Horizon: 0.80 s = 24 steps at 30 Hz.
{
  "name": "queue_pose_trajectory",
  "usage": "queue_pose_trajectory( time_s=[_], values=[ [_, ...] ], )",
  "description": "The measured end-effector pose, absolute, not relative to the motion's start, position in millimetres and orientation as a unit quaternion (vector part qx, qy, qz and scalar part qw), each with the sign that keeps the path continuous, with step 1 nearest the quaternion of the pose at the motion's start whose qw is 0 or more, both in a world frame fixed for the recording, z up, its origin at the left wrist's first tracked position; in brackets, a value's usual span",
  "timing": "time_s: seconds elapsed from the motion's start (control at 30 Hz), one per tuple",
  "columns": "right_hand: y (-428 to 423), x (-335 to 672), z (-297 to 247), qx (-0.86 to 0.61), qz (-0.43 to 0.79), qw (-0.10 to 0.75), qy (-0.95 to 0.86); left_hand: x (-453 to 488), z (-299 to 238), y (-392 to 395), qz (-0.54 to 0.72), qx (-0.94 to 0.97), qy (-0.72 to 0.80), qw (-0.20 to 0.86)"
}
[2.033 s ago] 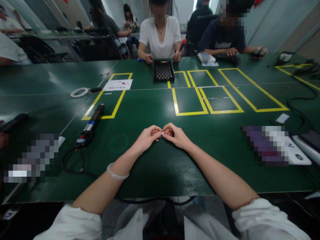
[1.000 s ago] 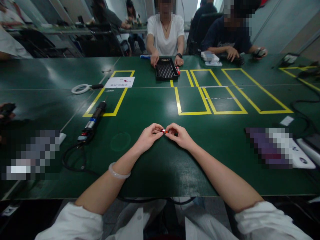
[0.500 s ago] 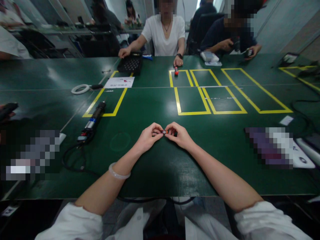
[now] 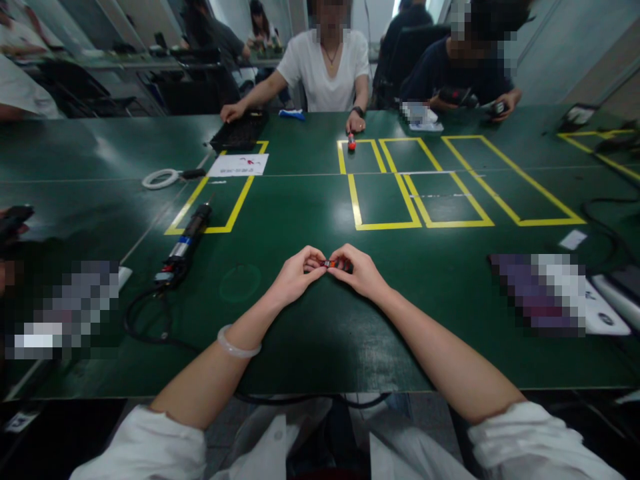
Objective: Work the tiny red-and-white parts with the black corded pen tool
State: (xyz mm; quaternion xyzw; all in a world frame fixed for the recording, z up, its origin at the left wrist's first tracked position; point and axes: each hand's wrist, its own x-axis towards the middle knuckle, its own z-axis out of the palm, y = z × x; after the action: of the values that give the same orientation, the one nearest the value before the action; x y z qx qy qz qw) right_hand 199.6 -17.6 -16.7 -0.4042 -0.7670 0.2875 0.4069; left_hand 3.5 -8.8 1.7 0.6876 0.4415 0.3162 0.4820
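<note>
My left hand (image 4: 296,275) and my right hand (image 4: 358,272) meet fingertip to fingertip just above the green table (image 4: 320,333), near its middle. Both pinch one small red and silver part (image 4: 330,264) between thumbs and fingers. The part is too small to name. A pale bangle (image 4: 235,345) sits on my left wrist. Both forearms rest on the table's near edge.
A black powered tool (image 4: 187,240) with a coiled cable lies at left. Yellow tape boxes (image 4: 415,193) mark the far half. Across the table a person in white slides a black tray (image 4: 239,133); a small red item (image 4: 351,141) stands by their other hand. Blurred items lie at right.
My hands have stayed together, turning the small part slightly. The person opposite moved the black tray from the table's centre to the left and left a red item standing in a yellow box.
</note>
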Motion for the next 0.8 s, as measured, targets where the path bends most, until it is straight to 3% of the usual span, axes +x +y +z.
queue_pose_trajectory(
  time_s=[0.63, 0.8],
  values=[
    [-11, 202, -24, -0.424, 0.382, 0.371, -0.733, -10, 8, 2, 0.338, 0.688, 0.478, 0.429],
    [-12, 202, -24, -0.422, 0.386, 0.366, -0.734, -33, 34, 4, 0.349, 0.705, 0.503, 0.358]
  ],
)
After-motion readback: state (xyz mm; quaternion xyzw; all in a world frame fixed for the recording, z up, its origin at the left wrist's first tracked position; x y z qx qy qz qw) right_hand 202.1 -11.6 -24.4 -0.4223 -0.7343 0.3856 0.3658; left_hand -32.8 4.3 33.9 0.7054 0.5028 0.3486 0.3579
